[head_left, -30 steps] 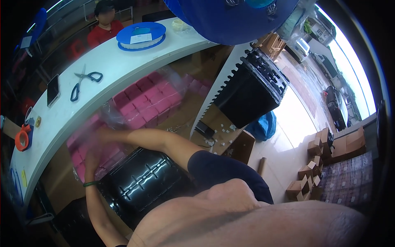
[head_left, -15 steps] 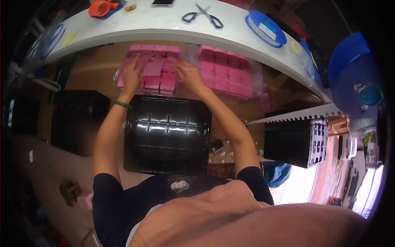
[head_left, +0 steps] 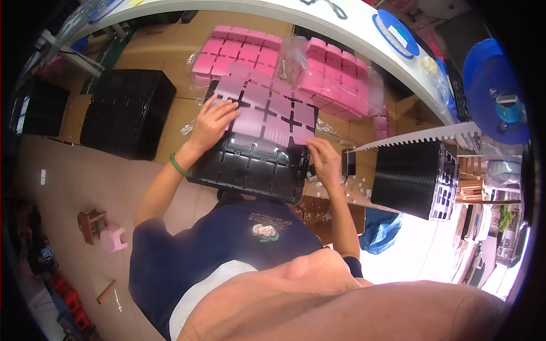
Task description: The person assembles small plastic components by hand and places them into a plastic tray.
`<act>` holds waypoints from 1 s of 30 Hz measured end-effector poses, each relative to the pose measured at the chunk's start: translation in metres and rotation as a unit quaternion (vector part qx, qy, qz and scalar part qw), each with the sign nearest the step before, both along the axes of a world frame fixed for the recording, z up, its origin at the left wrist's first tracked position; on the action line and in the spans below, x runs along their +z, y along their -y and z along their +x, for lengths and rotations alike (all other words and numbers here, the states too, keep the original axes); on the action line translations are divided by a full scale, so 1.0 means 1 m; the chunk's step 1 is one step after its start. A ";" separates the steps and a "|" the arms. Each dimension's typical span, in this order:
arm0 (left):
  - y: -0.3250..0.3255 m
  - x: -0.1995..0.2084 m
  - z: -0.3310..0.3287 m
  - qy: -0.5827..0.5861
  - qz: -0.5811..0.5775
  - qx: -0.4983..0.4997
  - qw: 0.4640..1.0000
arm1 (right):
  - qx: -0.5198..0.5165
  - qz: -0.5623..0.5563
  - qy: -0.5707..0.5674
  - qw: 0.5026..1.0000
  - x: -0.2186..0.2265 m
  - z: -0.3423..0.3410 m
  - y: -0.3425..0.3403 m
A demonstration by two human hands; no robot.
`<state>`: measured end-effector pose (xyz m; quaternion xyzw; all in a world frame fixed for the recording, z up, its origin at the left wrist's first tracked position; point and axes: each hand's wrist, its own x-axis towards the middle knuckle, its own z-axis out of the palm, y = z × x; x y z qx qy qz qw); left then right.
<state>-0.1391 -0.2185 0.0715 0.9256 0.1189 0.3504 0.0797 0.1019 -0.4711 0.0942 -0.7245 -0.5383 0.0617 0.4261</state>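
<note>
A thin translucent pink sheet (head_left: pixel 278 105) with cross-shaped cut-outs lies slanted over the far part of a glossy black moulded plastic tray (head_left: pixel 247 165) in front of me. My left hand (head_left: pixel 213 124), with a green bangle on its wrist, has its bent fingers closed on the sheet's left edge. At the near right corner, my right hand (head_left: pixel 324 159) pinches the sheet between thumb and fingertips. Beyond the tray sit two stacks of pink sheets, a left stack (head_left: pixel 242 48) and a right stack (head_left: pixel 335 74), partly wrapped in clear plastic film.
Black tray stacks stand at left (head_left: pixel 128 113) and right (head_left: pixel 404 179). A toothed saw blade (head_left: pixel 421 136) juts in above the right stack. Overhead runs a white shelf (head_left: pixel 250 8) with scissors (head_left: pixel 330 7) and a blue reel (head_left: pixel 396 35). A pink stool (head_left: pixel 114 237) stands on the floor.
Both hands have come back toward me from the left pink stack, bringing a pink sheet over the black tray. The view has shifted, showing more floor and less shelf.
</note>
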 end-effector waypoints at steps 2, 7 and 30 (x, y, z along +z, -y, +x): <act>0.020 -0.010 -0.019 -0.004 -0.018 0.006 1.000 | -0.038 -0.045 -0.090 0.994 0.000 -0.024 0.018; 0.060 -0.018 -0.050 -0.030 -0.085 0.030 0.995 | -0.036 -0.035 -0.067 0.996 -0.024 -0.056 0.053; 0.111 -0.009 -0.094 0.009 -0.124 0.080 0.989 | -0.073 -0.034 -0.080 0.994 -0.031 -0.094 0.079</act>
